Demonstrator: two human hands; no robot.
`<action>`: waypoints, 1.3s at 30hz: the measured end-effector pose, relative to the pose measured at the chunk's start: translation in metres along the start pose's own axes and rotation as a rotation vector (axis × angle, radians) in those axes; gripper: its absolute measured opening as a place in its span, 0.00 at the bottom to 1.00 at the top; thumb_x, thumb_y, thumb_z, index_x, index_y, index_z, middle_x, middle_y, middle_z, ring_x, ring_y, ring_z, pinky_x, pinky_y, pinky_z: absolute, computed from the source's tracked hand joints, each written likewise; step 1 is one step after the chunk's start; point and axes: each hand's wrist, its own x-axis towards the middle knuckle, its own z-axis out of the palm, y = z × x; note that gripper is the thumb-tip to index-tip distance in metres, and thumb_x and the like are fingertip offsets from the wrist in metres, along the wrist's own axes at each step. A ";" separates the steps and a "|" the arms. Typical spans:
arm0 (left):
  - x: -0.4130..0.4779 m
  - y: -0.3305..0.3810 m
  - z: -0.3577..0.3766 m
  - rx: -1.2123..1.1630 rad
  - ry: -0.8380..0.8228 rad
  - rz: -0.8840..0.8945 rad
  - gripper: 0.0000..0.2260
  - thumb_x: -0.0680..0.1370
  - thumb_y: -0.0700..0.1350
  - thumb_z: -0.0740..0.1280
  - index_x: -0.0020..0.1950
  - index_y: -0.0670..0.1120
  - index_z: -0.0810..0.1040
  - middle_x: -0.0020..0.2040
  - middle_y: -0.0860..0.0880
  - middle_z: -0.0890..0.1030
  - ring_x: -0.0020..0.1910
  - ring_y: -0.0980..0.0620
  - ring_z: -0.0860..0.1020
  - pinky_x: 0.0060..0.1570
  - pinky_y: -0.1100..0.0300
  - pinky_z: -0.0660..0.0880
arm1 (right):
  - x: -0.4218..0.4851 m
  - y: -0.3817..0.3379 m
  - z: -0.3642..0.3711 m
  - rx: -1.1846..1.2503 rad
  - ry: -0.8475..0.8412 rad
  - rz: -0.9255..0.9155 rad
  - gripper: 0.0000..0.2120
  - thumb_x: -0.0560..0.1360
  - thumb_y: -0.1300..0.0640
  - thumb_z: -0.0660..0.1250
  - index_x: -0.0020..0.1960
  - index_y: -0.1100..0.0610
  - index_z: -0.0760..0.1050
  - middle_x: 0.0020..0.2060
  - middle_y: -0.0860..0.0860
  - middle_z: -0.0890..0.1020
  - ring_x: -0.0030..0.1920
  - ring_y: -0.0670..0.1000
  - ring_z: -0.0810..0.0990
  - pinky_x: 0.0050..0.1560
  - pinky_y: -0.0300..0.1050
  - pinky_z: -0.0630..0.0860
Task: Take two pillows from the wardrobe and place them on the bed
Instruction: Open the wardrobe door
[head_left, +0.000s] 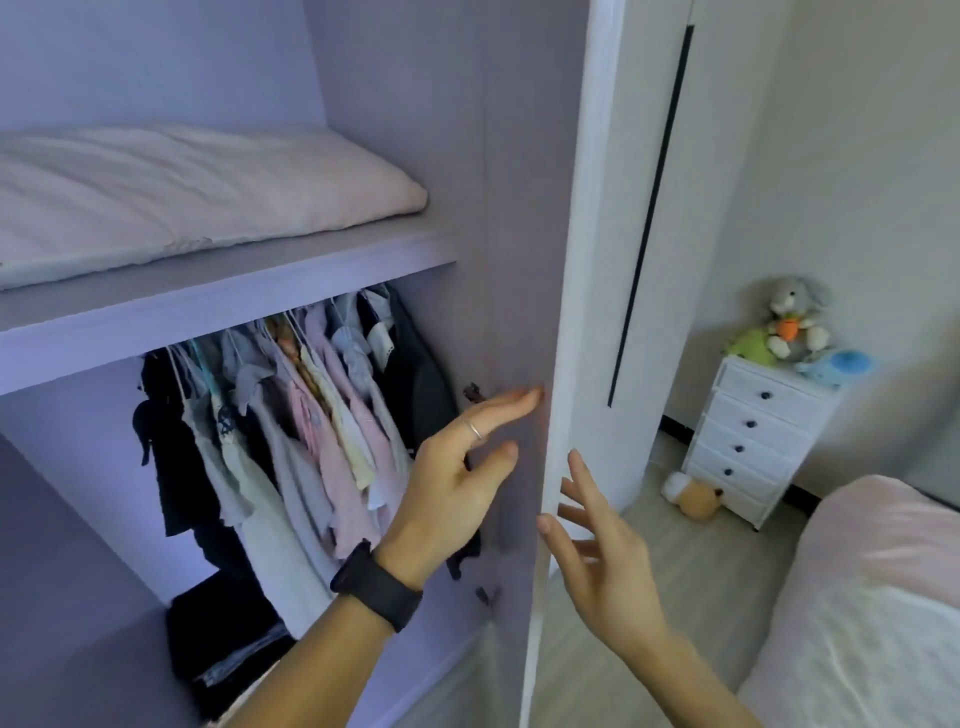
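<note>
- A pillow (171, 192) lies flat on the shelf (218, 306), up left of the wardrobe door (524, 208), within reach.
- Left hand (457, 483), spread and empty, presses the door's inner face, apparently swinging it aside.
- Right hand (597, 551), open and empty, steadies the door's edge.
- The bed (883, 597) waits right of the door.

The wardrobe door (524, 208) stood open, its white edge facing the camera; the left hand (457, 483), fingers spread and empty, lay against the door's inner face, a ring on one finger and a black watch (376, 584) on the wrist; the right hand (597, 556), also spread and empty, hovered just beside the door's outer edge. A pale pink pillow (197, 187) lay flat on the upper shelf (218, 306); hanging clothes (291, 405) crowded the space beneath it. To the right, soft toys (795, 327) sat on a white chest of drawers (753, 441); the bed (872, 597) showed at the lower right corner.
</note>
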 end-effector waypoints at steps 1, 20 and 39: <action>0.005 -0.004 0.010 0.054 -0.009 0.036 0.27 0.79 0.31 0.63 0.69 0.59 0.75 0.70 0.60 0.75 0.72 0.61 0.70 0.72 0.59 0.66 | -0.002 0.004 -0.008 -0.025 0.019 0.020 0.33 0.79 0.48 0.66 0.71 0.21 0.52 0.63 0.21 0.71 0.63 0.33 0.76 0.51 0.31 0.78; 0.090 -0.090 0.169 0.852 -0.192 0.283 0.47 0.74 0.37 0.66 0.80 0.59 0.38 0.81 0.51 0.36 0.80 0.38 0.49 0.73 0.40 0.63 | 0.047 0.086 -0.124 -0.306 0.312 0.279 0.30 0.83 0.55 0.60 0.77 0.34 0.50 0.43 0.38 0.79 0.42 0.29 0.77 0.39 0.23 0.68; -0.047 -0.134 -0.026 0.927 0.203 -0.405 0.22 0.78 0.46 0.67 0.72 0.57 0.73 0.73 0.50 0.71 0.74 0.44 0.67 0.72 0.47 0.66 | 0.050 0.046 0.029 -0.017 -0.176 0.131 0.18 0.80 0.50 0.66 0.68 0.39 0.72 0.57 0.38 0.78 0.61 0.46 0.76 0.58 0.39 0.71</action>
